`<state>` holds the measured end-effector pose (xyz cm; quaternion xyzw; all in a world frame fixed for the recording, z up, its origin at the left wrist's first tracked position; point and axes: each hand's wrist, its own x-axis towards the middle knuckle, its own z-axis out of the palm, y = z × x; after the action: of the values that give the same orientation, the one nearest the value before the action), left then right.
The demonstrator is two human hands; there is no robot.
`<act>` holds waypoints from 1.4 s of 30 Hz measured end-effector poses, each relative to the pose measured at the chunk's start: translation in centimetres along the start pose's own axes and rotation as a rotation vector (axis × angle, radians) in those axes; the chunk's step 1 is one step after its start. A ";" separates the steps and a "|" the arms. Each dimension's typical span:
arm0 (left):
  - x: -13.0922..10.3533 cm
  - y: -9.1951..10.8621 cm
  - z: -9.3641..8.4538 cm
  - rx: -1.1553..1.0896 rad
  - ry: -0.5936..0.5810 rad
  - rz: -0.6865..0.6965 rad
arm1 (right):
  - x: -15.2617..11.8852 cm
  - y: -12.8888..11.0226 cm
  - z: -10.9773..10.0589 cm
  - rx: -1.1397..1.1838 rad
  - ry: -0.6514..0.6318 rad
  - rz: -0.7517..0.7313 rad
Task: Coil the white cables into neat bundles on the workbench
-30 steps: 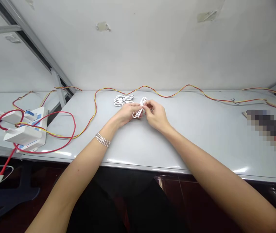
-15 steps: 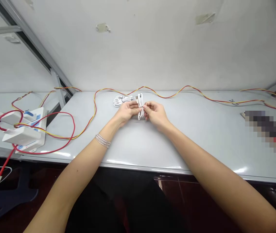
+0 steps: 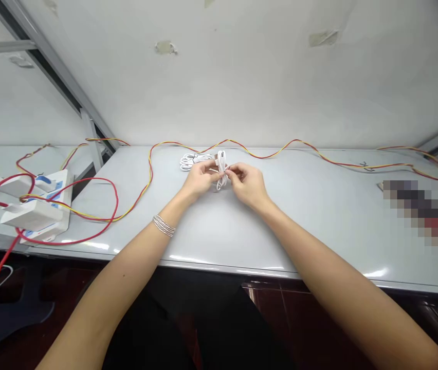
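Observation:
A white USB cable [image 3: 221, 159], coiled into a narrow upright bundle, is held above the table between my two hands. My left hand [image 3: 199, 180] is closed, with thumb and fingers pinching the bundle from its left side. Against the bundle's right side, at its middle, my right hand [image 3: 248, 182] has its thumb and fingertips pressed together. What exactly lies between the right fingertips is too small to make out. Just behind my left hand, a second coiled white cable [image 3: 190, 161] with a dark tie round it rests on the table.
A long red and yellow twisted wire [image 3: 263, 156] runs along the back of the grey table [image 3: 219, 231]. At the left stands a white power strip [image 3: 62, 198] with chargers plugged in and a red cable looping over the table. A blurred-out item [image 3: 423, 210] lies at the right.
My right fingertips have shifted slightly at the bundle's middle, where a dark tie showed before and a pale strand now crosses. The left hand still holds the cable. The view has shifted slightly.

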<state>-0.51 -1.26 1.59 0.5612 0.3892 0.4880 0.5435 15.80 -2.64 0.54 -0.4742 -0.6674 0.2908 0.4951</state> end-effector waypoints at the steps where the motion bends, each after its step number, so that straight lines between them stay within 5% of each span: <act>1: -0.1 0.1 0.0 0.012 0.004 0.016 | -0.1 0.0 -0.1 -0.045 0.003 -0.043; 12: -0.1 0.4 0.0 0.129 -0.011 0.088 | -0.2 -0.6 -0.5 -0.184 -0.022 -0.158; 22: -0.3 0.5 0.1 0.425 0.055 0.281 | 0.2 -1.3 -0.6 0.285 -0.154 0.400; 26: -0.3 0.6 0.0 0.419 0.102 0.290 | 0.1 -1.9 -0.8 0.418 -0.184 0.501; 31: 0.0 0.3 -0.2 0.133 -0.004 0.203 | 0.1 -1.6 -0.6 0.315 -0.119 0.393; 35: 0.1 0.6 -0.2 -0.012 0.062 0.048 | 0.0 -1.0 -0.2 0.214 -0.061 0.273; 42: -0.1 1.1 -0.4 -0.007 -0.080 -0.227 | -0.1 -0.1 0.0 0.054 -0.061 0.055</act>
<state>-1.02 -1.42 2.60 0.5308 0.4265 0.4021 0.6121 15.80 -2.79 0.60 -0.4697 -0.6608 0.3366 0.4791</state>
